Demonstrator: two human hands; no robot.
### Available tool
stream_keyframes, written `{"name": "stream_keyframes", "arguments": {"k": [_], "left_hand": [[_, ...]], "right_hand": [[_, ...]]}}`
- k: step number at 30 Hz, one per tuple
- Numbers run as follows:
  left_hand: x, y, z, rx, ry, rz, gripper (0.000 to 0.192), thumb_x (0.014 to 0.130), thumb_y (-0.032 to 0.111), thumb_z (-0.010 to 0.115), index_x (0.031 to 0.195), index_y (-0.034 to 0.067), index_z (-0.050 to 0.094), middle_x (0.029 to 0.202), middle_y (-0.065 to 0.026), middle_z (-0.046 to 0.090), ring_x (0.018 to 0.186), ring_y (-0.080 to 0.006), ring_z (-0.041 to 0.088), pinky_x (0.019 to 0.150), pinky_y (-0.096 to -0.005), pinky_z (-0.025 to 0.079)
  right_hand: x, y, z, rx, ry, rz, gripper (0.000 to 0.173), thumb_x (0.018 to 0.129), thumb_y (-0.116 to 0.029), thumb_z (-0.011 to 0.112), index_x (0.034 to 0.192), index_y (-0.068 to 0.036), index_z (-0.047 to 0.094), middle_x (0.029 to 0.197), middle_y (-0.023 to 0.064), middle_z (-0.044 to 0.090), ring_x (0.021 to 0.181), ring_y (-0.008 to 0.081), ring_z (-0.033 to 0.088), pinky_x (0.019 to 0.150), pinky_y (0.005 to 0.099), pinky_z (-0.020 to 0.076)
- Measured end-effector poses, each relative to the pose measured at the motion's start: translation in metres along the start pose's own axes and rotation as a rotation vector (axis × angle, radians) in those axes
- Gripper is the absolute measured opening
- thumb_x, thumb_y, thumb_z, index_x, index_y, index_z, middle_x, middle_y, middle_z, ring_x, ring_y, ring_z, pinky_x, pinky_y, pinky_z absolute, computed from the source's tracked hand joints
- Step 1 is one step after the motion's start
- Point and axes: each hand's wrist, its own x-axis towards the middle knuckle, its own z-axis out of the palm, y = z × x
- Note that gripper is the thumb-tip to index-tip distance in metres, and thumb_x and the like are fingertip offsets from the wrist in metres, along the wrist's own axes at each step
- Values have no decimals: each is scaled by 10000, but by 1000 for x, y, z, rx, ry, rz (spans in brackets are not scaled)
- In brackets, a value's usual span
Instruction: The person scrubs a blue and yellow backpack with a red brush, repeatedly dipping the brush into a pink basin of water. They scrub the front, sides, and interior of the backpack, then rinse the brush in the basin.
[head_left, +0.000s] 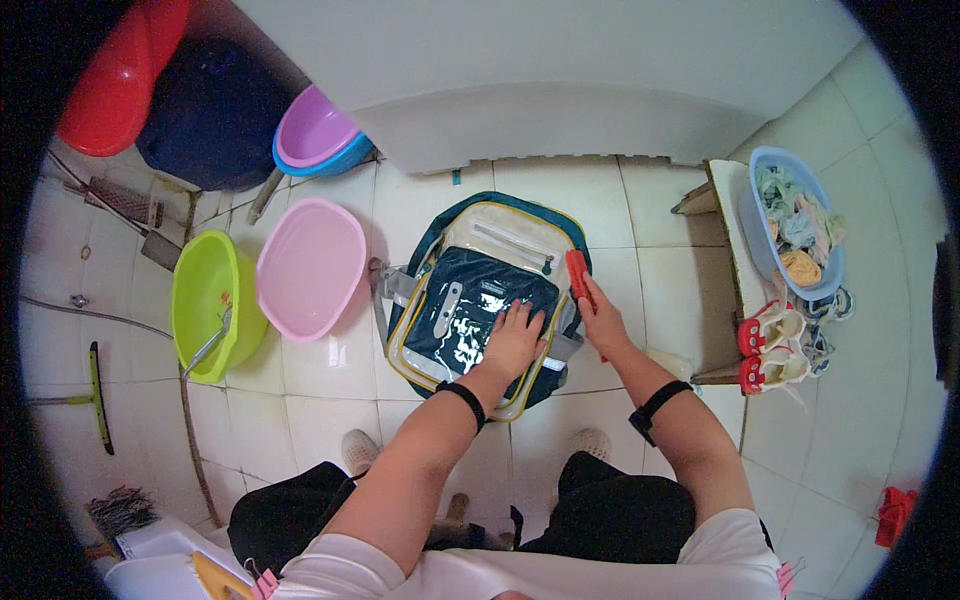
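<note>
A dark green and cream backpack (517, 232) with yellow piping lies front-up on the tiled floor between my feet. Its dark front pocket is glossy and looks wet. My left hand (513, 341) lies palm down on that pocket, fingers spread, with nothing in its grip. At the bag's right edge, my right hand (604, 319) is closed around a red scrubbing brush (577, 270). The brush lies against the side of the backpack; its bristles are hidden from view.
Left of the bag stand a pink basin (311, 270) and a lime-green basin (251, 300) with a metal shower head (206, 345) in it. At right, a low shelf (731, 225) bears a blue basin (757, 244) of cloths and red-and-white shoes (772, 367). A white appliance (570, 112) stands ahead.
</note>
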Motion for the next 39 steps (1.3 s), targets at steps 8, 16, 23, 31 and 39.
{"name": "stream_keyframes", "arguments": {"k": [8, 16, 23, 31, 39], "left_hand": [[6, -11, -3, -74, -118, 145, 326, 820, 65, 591, 1135, 11, 530, 1245, -226, 515, 1313, -464, 415, 1085, -517, 396], [-57, -111, -43, -74, -262, 520, 383, 759, 6, 618, 1131, 24, 527, 1366, -172, 493, 1388, -422, 375, 1128, -455, 394], [-54, -81, -50, -243, -153, -150, 506, 765, 284, 752, 1162, 36, 561, 1253, -177, 540, 1252, -367, 488, 1043, -476, 411], [-13, 23, -17, -147, 169, -437, 781, 697, 434, 826, 1275, 22, 500, 1214, -196, 518, 1154, -384, 467, 952, -495, 417], [-43, -70, -67, -1076, 304, -603, 426, 858, 83, 525, 1269, -30, 541, 1091, -132, 653, 984, -208, 615, 877, -324, 495]], "right_hand": [[19, 7, -5, -68, 94, -3, 855, 858, -269, 717, 1516, -27, 227, 1164, 260, 619, 1071, 378, 627, 919, 450, 502], [6, 20, -4, 71, 237, 94, 332, 860, -208, 738, 1049, -9, 551, 860, 120, 664, 759, 220, 644, 701, 368, 526], [-3, 20, 17, 232, -64, 324, 394, 863, -220, 745, 1108, -31, 502, 938, 83, 651, 764, 144, 639, 548, 314, 509], [-2, -9, 17, 582, -350, 202, 290, 890, -117, 632, 1136, -48, 497, 1038, 98, 700, 914, 156, 678, 635, 303, 531], [1, -7, 18, 496, -156, 343, 235, 967, -78, 495, 1192, -16, 474, 1173, 142, 604, 1081, 269, 635, 700, 400, 631]]}}
